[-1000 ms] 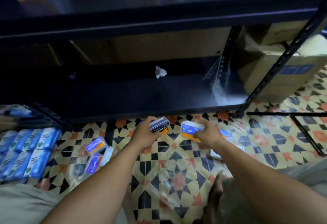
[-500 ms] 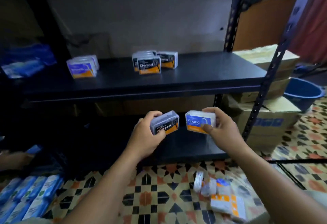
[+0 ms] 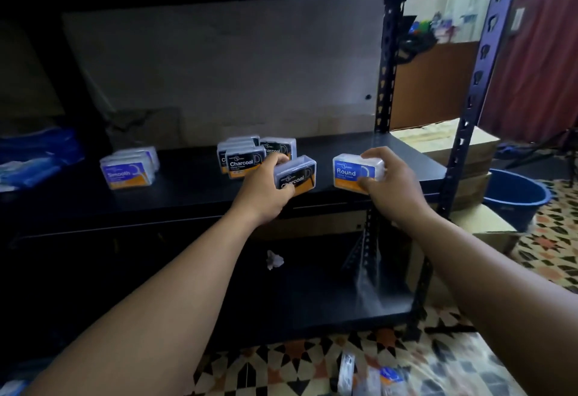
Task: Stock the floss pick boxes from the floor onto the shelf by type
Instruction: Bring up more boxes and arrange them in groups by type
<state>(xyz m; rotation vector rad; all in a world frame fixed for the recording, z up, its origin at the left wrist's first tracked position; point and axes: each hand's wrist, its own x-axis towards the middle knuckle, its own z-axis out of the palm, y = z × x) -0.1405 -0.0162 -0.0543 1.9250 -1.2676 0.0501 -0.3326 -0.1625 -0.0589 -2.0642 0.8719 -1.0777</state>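
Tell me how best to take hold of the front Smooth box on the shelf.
Grip the front Smooth box by its two short ends, coming from the front and slightly above. It stands upright with the label facing out and more Smooth boxes right behind it, so the back is blocked, while both ends look clear on the shelf.
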